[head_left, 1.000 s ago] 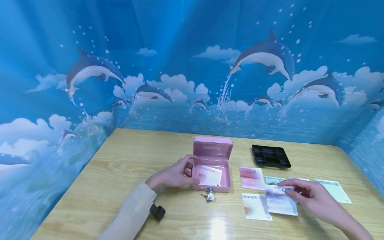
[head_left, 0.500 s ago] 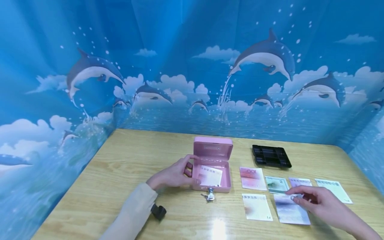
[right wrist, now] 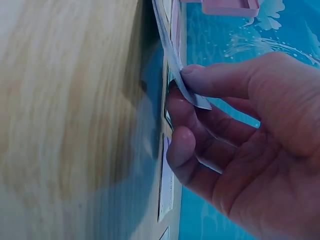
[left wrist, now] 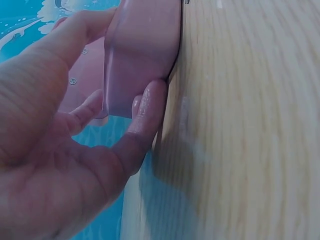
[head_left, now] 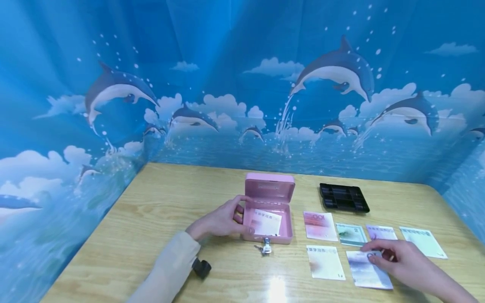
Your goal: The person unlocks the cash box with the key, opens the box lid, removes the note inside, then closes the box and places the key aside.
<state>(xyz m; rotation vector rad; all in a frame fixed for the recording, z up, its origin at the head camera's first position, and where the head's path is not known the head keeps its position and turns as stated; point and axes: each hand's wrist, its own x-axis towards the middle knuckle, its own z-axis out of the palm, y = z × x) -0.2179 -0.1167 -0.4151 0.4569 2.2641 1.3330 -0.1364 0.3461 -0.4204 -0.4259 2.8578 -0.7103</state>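
A pink cash box (head_left: 248, 235) stands with its lid up, and one pale banknote (head_left: 266, 223) lies inside. My left hand (head_left: 221, 219) grips the box's left side wall; in the left wrist view some fingers press its outer face, while the thumb reaches over the rim. Between thumb and fingertips, my right hand (head_left: 403, 263) pinches a bluish banknote (head_left: 367, 273) by its upper right corner. The right wrist view shows this note bent at the pinched corner, close to the tabletop. I cannot tell whether its far end touches the table.
Left of the held note lies a cream banknote (head_left: 326, 263). Behind are a red note (head_left: 320, 226), a green note (head_left: 351, 234), a purple note (head_left: 380, 231) and a pale green note (head_left: 423, 242). A black compartment tray (head_left: 344, 198) sits farther back. Keys hang at the lock (head_left: 267, 246).
My right hand has drawn the bluish banknote rightward and toward the near edge, uncovering the green and purple notes. My left hand stays on the box.
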